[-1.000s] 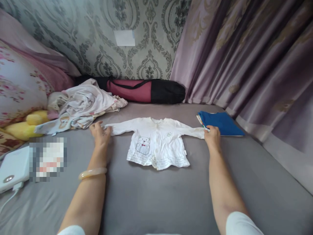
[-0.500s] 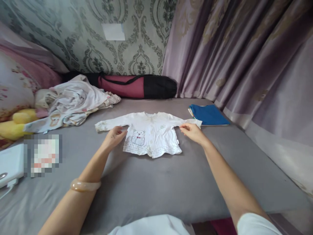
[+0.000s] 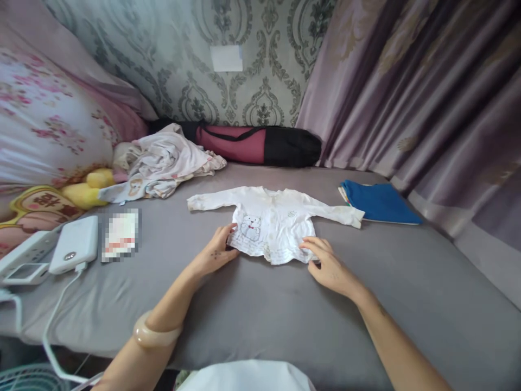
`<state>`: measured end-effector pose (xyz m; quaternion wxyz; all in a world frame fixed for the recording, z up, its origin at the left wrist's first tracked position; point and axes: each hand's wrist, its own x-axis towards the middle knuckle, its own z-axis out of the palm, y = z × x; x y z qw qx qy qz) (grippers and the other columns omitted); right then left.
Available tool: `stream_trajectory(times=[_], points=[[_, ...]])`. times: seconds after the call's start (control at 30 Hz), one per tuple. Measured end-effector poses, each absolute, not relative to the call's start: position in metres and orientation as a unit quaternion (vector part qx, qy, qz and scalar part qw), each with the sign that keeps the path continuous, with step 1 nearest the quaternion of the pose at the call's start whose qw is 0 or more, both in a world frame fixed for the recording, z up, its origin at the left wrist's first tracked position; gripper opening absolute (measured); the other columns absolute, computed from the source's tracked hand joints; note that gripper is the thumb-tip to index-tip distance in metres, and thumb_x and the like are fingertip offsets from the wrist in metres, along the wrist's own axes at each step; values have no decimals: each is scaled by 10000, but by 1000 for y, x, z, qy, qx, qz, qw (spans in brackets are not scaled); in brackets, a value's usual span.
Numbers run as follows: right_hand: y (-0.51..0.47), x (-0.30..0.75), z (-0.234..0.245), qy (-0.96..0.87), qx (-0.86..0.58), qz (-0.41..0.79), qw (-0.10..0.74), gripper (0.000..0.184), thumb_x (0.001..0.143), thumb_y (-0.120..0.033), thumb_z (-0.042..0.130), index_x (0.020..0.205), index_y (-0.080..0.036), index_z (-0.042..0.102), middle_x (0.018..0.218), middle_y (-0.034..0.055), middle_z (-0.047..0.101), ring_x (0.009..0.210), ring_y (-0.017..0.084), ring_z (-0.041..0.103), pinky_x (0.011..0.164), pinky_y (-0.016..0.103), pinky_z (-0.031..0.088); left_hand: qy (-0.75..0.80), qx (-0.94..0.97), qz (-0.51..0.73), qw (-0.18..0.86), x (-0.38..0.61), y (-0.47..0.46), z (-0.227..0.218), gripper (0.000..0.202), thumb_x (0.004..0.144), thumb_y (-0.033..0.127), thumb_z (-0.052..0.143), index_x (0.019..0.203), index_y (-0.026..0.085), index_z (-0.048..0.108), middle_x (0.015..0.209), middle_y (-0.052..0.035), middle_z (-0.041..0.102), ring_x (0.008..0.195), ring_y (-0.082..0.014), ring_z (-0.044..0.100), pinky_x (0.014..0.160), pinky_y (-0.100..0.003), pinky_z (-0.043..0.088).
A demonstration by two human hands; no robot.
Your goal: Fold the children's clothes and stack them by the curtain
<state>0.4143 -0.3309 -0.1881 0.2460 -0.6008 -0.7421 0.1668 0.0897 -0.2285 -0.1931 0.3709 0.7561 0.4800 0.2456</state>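
Note:
A small white long-sleeved baby shirt (image 3: 273, 217) with a bear print lies spread flat on the grey bed sheet (image 3: 260, 315), sleeves stretched out to both sides. My left hand (image 3: 215, 251) rests at the shirt's lower left hem corner, fingers extended and touching the cloth. At the lower right hem corner lies my right hand (image 3: 328, 263), fingers apart and flat on the fabric edge. A pale bangle (image 3: 157, 334) sits on my left wrist.
A heap of light clothes (image 3: 163, 163) lies at the back left beside a yellow plush toy (image 3: 87, 190). A folded blue garment (image 3: 380, 202) sits right. A red-black bag (image 3: 264, 145) lies by the wall. A white power bank (image 3: 75, 251) with cable is left.
Both hands have drawn back from the sleeve ends to the shirt's bottom hem corners. The shirt itself stays spread flat. The camera has shifted back and left.

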Motion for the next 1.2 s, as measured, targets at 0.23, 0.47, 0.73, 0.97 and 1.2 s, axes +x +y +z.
stream_trajectory(times=[0.23, 0.47, 0.73, 0.97, 1.2], points=[[-327, 409, -205, -704, -630, 80, 317, 211, 891, -274, 490, 1017, -226, 651, 1161, 88, 613, 1100, 249, 547, 968, 429, 461, 579, 686, 296, 326, 100, -226, -201, 315, 781, 288, 502, 1049, 158, 603, 959, -75, 631, 781, -165, 580, 757, -306, 466], [-333, 416, -206, -697, -648, 93, 293, 241, 870, -306, 527, 1081, -257, 633, 1210, 65, 582, 1130, 244, 546, 989, 405, 447, 627, 674, 262, 291, 104, -234, -191, 366, 807, 414, 514, 1090, 189, 570, 784, -16, 653, 673, -157, 579, 667, -283, 437], [-337, 411, -199, -680, -677, 94, 265, 399, 797, -123, 440, 1115, -270, 630, 1186, 51, 587, 1051, 217, 592, 912, 348, 487, 612, 700, 243, 277, 115, -234, -194, 414, 744, 251, 487, 1154, 221, 543, 792, -16, 654, 709, -183, 599, 668, -274, 419], [-333, 411, -212, -663, -673, 113, 308, 364, 811, -133, 433, 1101, -233, 629, 1119, 72, 579, 1014, 210, 605, 903, 347, 495, 626, 707, 199, 262, 116, -232, -192, 412, 747, 273, 463, 1143, 231, 568, 687, -1, 566, 660, -188, 547, 628, -263, 394], [-334, 416, -208, -658, -664, 145, 325, 412, 738, -71, 438, 1050, -243, 644, 1054, 49, 589, 971, 187, 610, 885, 333, 497, 615, 702, 210, 293, 109, -236, -187, 423, 725, 321, 493, 1124, 223, 597, 623, 43, 500, 581, -146, 481, 577, -239, 372]])
